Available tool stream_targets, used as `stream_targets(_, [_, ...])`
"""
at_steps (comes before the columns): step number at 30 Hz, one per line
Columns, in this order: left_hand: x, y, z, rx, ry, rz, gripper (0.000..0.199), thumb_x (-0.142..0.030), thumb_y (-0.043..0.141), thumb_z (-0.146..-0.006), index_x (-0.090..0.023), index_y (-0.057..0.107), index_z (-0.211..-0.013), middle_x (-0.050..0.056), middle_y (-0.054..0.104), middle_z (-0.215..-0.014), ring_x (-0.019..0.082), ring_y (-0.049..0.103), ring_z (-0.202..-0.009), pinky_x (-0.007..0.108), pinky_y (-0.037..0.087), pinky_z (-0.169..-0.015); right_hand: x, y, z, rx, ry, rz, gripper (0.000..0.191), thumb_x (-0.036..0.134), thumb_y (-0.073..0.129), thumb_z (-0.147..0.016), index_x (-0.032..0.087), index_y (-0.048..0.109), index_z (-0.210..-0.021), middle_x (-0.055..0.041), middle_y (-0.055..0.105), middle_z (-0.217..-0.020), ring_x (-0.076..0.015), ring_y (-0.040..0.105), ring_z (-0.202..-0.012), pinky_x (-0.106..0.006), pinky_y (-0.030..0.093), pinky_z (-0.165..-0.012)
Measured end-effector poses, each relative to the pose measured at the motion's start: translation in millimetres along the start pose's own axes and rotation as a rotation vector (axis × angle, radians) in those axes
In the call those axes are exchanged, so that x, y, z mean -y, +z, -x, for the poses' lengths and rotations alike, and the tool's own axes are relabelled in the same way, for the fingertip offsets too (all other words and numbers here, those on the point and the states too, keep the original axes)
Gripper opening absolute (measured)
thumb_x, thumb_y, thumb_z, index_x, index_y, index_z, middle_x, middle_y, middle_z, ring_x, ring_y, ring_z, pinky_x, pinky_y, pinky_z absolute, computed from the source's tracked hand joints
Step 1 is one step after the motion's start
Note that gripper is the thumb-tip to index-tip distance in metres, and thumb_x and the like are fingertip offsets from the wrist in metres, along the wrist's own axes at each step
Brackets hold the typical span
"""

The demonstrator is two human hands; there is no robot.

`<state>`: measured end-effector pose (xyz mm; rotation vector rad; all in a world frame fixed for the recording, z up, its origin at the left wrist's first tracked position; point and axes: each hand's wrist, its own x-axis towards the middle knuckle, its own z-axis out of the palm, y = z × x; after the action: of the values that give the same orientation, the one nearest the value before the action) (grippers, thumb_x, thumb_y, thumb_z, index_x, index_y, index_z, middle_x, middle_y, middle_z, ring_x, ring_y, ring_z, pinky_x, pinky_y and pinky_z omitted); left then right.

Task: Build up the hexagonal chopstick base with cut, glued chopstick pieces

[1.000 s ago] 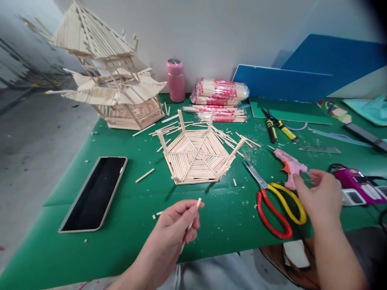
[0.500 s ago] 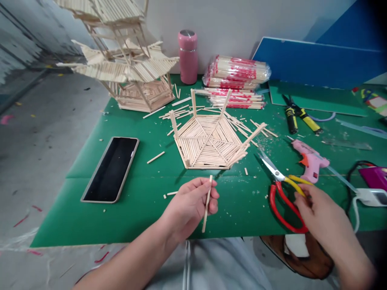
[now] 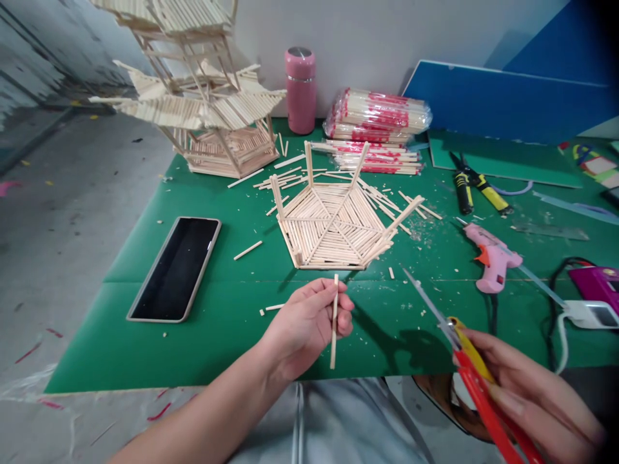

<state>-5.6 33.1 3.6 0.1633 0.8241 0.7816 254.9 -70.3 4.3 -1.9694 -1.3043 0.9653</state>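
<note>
Between the thumb and fingers of my left hand (image 3: 309, 325) is a short wooden stick (image 3: 334, 341), held nearly upright over the table's near edge. My right hand (image 3: 525, 386) grips scissors (image 3: 471, 361) by their red and yellow handles, raised off the table with the blades pointing up and left. Just beyond my left hand sits a six-sided stick base (image 3: 333, 225) with upright posts at several corners. A pink glue gun (image 3: 493, 258) lies beyond my right hand.
A phone (image 3: 176, 269) lies at left. Behind stand a stick pagoda model (image 3: 207, 113), a pink bottle (image 3: 300, 93) and wrapped stick bundles (image 3: 380, 116). Yellow-black pliers (image 3: 476, 187) lie at back right. Loose sticks and scraps dot the green table (image 3: 193, 361).
My right hand has lifted the scissors off the table and drawn them nearer to me, turning them edge-on. The stick in my left hand has become more upright.
</note>
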Motion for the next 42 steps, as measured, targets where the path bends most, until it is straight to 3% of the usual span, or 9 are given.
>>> stream_targets(3, [2, 0.7, 2, 0.017, 0.016, -0.003, 0.01, -0.013, 0.044, -0.084, -0.013, 0.051, -0.076, 0.001, 0.055, -0.06, 0.007, 0.045, -0.045, 0.021, 0.033, -0.048, 2, 11, 8, 0.259, 0.097, -0.27, 0.05, 0.036, 0.063, -0.069, 0.029, 0.052, -0.117, -0.0112, 0.06, -0.116, -0.0262, 0.06, -0.1, -0.032, 0.053, -0.075])
stream_targets(5, [3, 1.5, 4, 0.023, 0.024, -0.019, 0.009, -0.014, 0.046, -0.084, -0.013, 0.051, -0.077, 0.0, 0.054, -0.059, 0.006, 0.042, -0.043, 0.021, 0.031, -0.047, 8, 21, 9, 0.291, 0.142, -0.28, 0.049, 0.033, 0.064, -0.068, 0.024, 0.051, -0.115, -0.0113, 0.064, -0.107, -0.0238, 0.062, -0.096, -0.028, 0.052, -0.075])
stream_targets(9, [4, 2.7, 9, 0.043, 0.046, -0.059, 0.006, -0.016, 0.05, -0.081, -0.013, 0.053, -0.076, -0.001, 0.053, -0.057, 0.004, 0.037, -0.039, 0.02, 0.027, -0.045, 23, 35, 4, 0.28, 0.165, -0.198, 0.048, 0.029, 0.064, -0.067, 0.023, 0.047, -0.111, -0.0025, 0.066, -0.084, -0.0164, 0.066, -0.077, -0.019, 0.052, -0.07])
stream_targets(21, [9, -1.6, 13, 0.07, 0.137, -0.195, 0.015, -0.028, 0.063, -0.074, -0.014, 0.058, -0.074, -0.002, 0.054, -0.052, 0.002, 0.034, -0.038, 0.02, 0.019, -0.043, 31, 42, -7, 0.364, -0.024, 0.034, 0.047, 0.023, 0.055, -0.068, 0.012, 0.046, -0.113, -0.012, 0.063, -0.1, -0.0208, 0.061, -0.097, -0.02, 0.05, -0.08])
stream_targets(28, [8, 0.8, 15, -0.005, 0.156, -0.245, 0.018, -0.03, 0.067, -0.069, -0.014, 0.058, -0.07, -0.003, 0.055, -0.054, 0.003, 0.038, -0.041, 0.019, 0.025, -0.045, 29, 40, -7, 0.358, -0.078, 0.12, 0.048, 0.019, 0.051, -0.07, 0.012, 0.043, -0.117, -0.0141, 0.058, -0.117, -0.0191, 0.058, -0.104, -0.019, 0.049, -0.082])
stream_targets(34, [7, 0.1, 14, -0.089, 0.169, -0.314, 0.02, -0.03, 0.071, -0.065, -0.014, 0.062, -0.07, -0.001, 0.058, -0.056, 0.004, 0.043, -0.045, 0.018, 0.03, -0.047, 28, 41, -7, 0.374, -0.057, 0.084, 0.047, 0.021, 0.051, -0.071, 0.013, 0.043, -0.117, -0.0143, 0.057, -0.118, -0.0196, 0.058, -0.103, -0.02, 0.049, -0.082])
stream_targets(42, [8, -5.8, 16, -0.067, 0.342, -0.475, 0.015, -0.029, 0.07, -0.066, -0.016, 0.068, -0.073, 0.001, 0.06, -0.067, 0.008, 0.049, -0.058, 0.016, 0.034, -0.047, 30, 41, -2, 0.379, -0.099, 0.132, 0.048, 0.021, 0.052, -0.071, 0.014, 0.043, -0.117, -0.0133, 0.061, -0.109, -0.0201, 0.061, -0.097, -0.021, 0.051, -0.079])
